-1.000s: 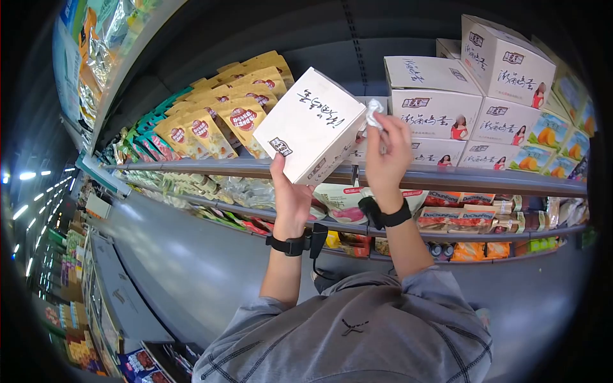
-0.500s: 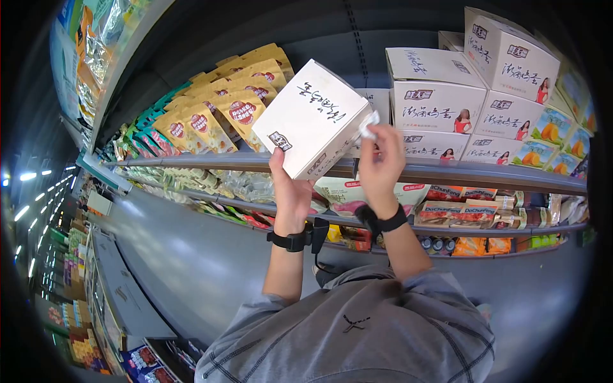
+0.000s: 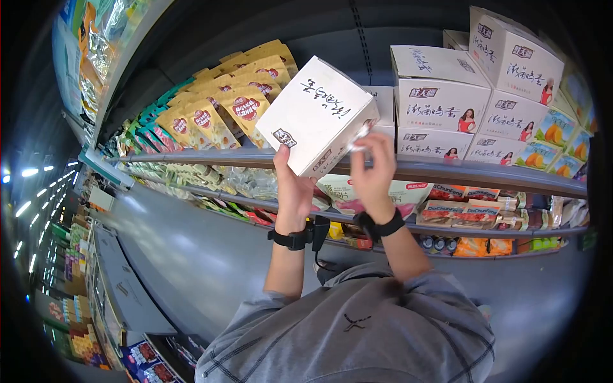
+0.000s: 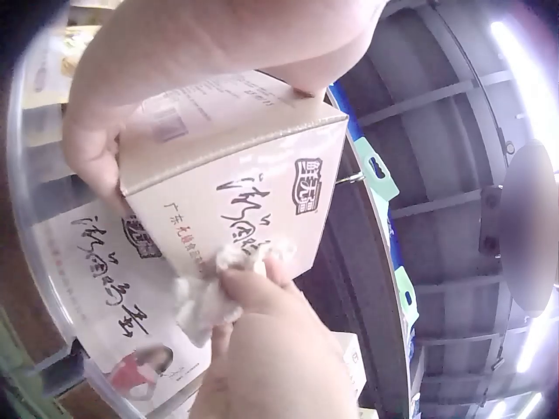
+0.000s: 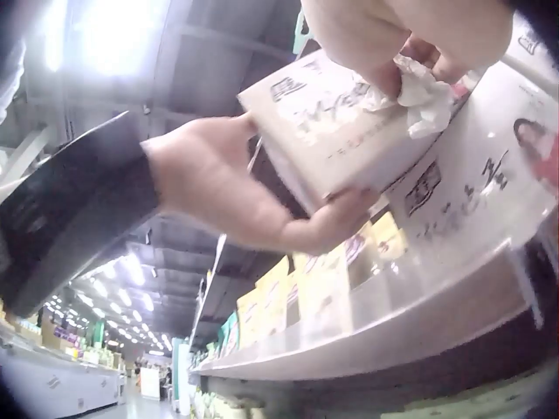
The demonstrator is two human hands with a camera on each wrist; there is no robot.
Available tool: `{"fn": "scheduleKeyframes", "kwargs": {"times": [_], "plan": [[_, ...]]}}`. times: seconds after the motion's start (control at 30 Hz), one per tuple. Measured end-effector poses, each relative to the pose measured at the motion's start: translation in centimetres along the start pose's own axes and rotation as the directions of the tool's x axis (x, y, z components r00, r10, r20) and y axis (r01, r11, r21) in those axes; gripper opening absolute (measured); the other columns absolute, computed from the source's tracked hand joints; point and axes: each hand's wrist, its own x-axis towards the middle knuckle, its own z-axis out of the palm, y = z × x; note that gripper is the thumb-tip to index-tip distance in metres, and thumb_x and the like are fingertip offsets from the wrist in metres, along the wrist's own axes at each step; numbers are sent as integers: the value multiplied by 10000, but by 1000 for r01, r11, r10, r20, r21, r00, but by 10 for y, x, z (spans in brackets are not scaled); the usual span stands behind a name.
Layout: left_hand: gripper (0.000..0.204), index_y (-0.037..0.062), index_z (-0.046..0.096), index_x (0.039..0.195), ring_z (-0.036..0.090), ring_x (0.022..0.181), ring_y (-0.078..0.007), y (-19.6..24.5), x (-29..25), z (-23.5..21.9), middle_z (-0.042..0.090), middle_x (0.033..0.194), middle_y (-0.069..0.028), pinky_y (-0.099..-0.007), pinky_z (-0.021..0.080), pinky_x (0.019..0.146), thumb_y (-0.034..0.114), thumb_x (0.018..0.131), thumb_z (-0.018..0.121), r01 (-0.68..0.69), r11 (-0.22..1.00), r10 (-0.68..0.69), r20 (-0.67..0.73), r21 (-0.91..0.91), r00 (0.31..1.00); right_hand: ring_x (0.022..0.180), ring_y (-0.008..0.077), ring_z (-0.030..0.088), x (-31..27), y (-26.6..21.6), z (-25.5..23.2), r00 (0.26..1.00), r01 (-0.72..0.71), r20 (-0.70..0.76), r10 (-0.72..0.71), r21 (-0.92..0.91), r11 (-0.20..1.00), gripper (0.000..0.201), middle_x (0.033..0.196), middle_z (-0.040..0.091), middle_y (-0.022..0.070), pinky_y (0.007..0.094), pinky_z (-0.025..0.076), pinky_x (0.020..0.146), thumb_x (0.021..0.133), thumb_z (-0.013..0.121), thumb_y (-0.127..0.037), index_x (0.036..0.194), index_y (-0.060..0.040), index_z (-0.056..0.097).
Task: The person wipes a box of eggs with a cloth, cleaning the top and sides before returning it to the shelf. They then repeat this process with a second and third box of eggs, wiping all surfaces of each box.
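Observation:
A white box (image 3: 316,115) with dark brush lettering is held tilted above the shelf edge by the left hand (image 3: 294,191), its thumb on the lettered face and its fingers beneath. The right hand (image 3: 375,167) pinches a crumpled white tissue (image 4: 210,292) against the box's side, over the printed characters. In the right wrist view the tissue (image 5: 424,98) touches the box (image 5: 327,131) near its edge, while the left hand (image 5: 244,188) supports the box from below.
Similar white boxes (image 3: 440,105) are stacked at the right of the shelf (image 3: 472,176), beside orange-pictured cartons (image 3: 554,127). Tan snack pouches (image 3: 246,107) stand in rows at the left. Lower shelves carry red packets (image 3: 447,214) and other bags.
The right hand has moved down and left along the box's side with the tissue. The left hand keeps its hold, and the box stays at much the same tilt.

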Motion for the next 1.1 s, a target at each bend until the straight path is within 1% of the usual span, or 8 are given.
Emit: {"fn": "scheduleKeyframes", "kwargs": {"times": [0.13, 0.17, 0.37, 0.6, 0.8, 0.9, 1.07, 1.1], "plan": [[755, 142, 432, 1458, 533, 1261, -229, 1, -6, 3, 534, 1419, -74, -414, 453, 976, 684, 933, 418, 8, 999, -7, -7, 41, 1000, 903, 325, 614, 18, 4, 4, 980, -177, -70, 185, 105, 979, 155, 970, 595, 145, 376, 496, 775, 790, 604, 61, 919, -22, 625], [758, 143, 433, 1458, 536, 1257, -228, 0, -5, 4, 537, 1416, -73, -411, 452, 975, 688, 931, 416, 7, 999, -7, -7, 45, 1000, 898, 311, 612, 15, 4, 5, 994, -53, -91, 57, 42, 998, 150, 977, 587, 136, 369, 495, 767, 791, 610, 57, 917, -22, 629], [770, 141, 435, 1458, 549, 1252, -227, 1, -2, -2, 562, 1389, -84, -395, 461, 973, 703, 933, 396, 14, 998, -15, 23, 58, 1000, 865, 288, 608, -43, -20, 2, 957, -165, 257, 131, 115, 980, 139, 994, 570, 134, 359, 503, 742, 793, 636, 47, 911, -27, 641], [812, 128, 429, 1463, 573, 1231, -226, 1, -3, -1, 568, 1383, -94, -387, 491, 963, 733, 924, 383, 19, 996, -20, 15, 90, 1000, 873, 302, 617, 28, 4, -7, 997, -57, -53, 57, 5, 998, 131, 996, 590, 128, 351, 502, 745, 806, 632, 33, 916, -37, 648], [801, 128, 378, 1486, 514, 1305, -247, -1, -1, -7, 518, 1438, -83, -455, 429, 1015, 694, 923, 446, 54, 997, -58, 55, 63, 997, 858, 265, 622, -12, -13, 3, 997, -79, 20, 78, 52, 996, 112, 970, 595, 123, 332, 493, 760, 793, 627, 35, 885, -27, 642], [813, 123, 366, 1492, 502, 1322, -259, 3, -3, -6, 506, 1452, -87, -470, 419, 1033, 695, 921, 451, 30, 997, -35, 76, 66, 996, 819, 231, 602, -47, -20, 7, 968, -190, 200, 155, 169, 967, 125, 928, 585, 107, 295, 478, 720, 761, 646, 40, 867, -25, 653], [821, 130, 408, 1482, 540, 1274, -252, 1, -4, -1, 539, 1428, -102, -434, 444, 1007, 725, 917, 414, 25, 997, -26, 12, 68, 1000, 836, 254, 637, -10, 3, -4, 998, -43, 53, 40, 58, 997, 141, 927, 608, 111, 332, 511, 717, 749, 654, 30, 861, -48, 690], [826, 131, 400, 1488, 534, 1282, -255, 1, -4, -1, 532, 1436, -103, -437, 444, 1005, 727, 916, 416, 19, 997, -19, 5, 76, 1000, 833, 248, 636, 1, 6, -3, 990, -142, 24, 141, 140, 980, 145, 921, 609, 108, 330, 511, 718, 747, 650, 33, 862, -45, 692]]}}
